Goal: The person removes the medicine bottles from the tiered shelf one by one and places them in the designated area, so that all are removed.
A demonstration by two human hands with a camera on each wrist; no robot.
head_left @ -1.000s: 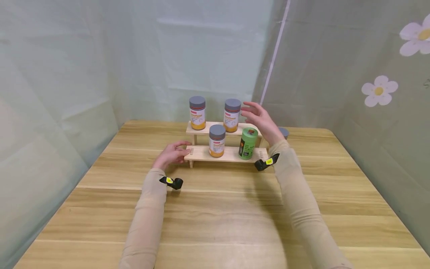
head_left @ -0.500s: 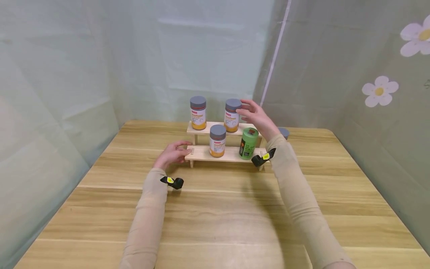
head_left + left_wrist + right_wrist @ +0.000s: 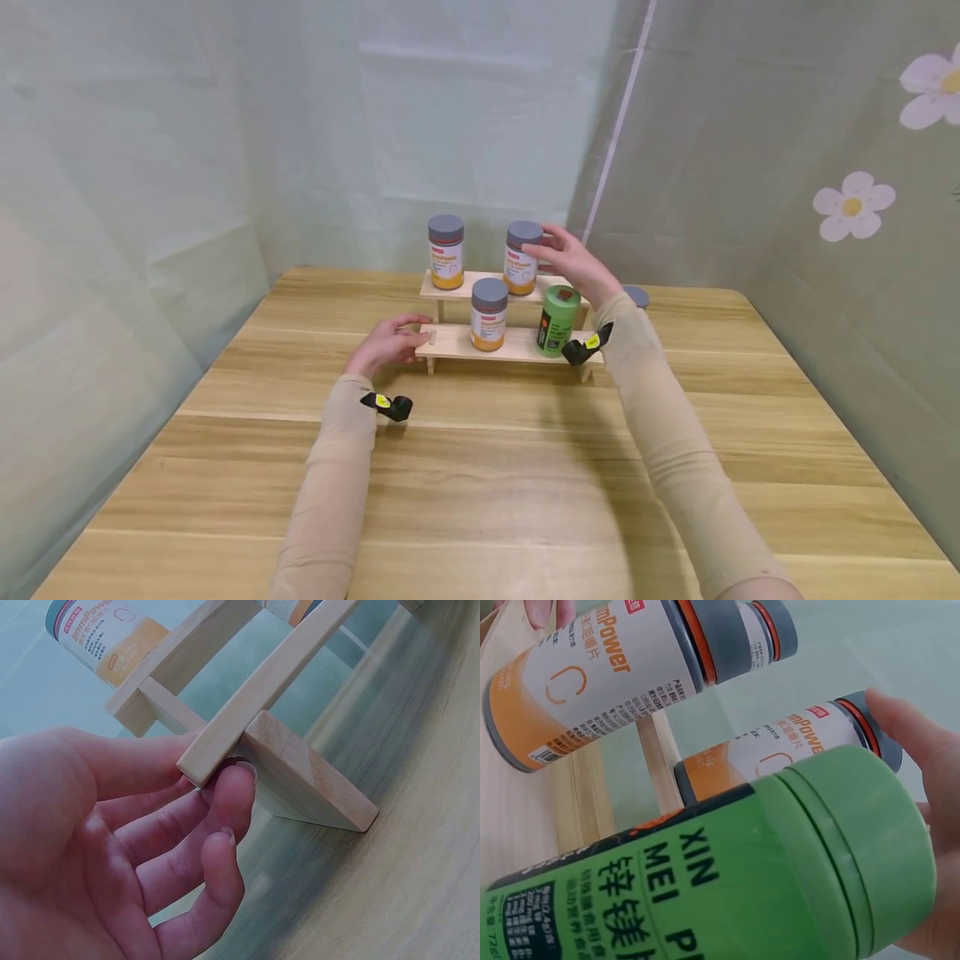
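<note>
The left hand (image 3: 384, 343) pinches the rack (image 3: 521, 340); only its wrist view shows us fingers (image 3: 234, 799) curled beneath the lower shelf (image 3: 262, 690); the right hand (image 3: 576, 265) grips the right jar (image 3: 517, 271) on the upper shelf (image 3: 482, 287); in its wrist view, a green bottle (image 3: 727, 877) partly hides that hand.

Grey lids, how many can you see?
4: a left lid and right lid above the upper shelf, a front lid above the lower shelf, and a partly covered lid beyond the right sleeve. More may be hidden.
</note>
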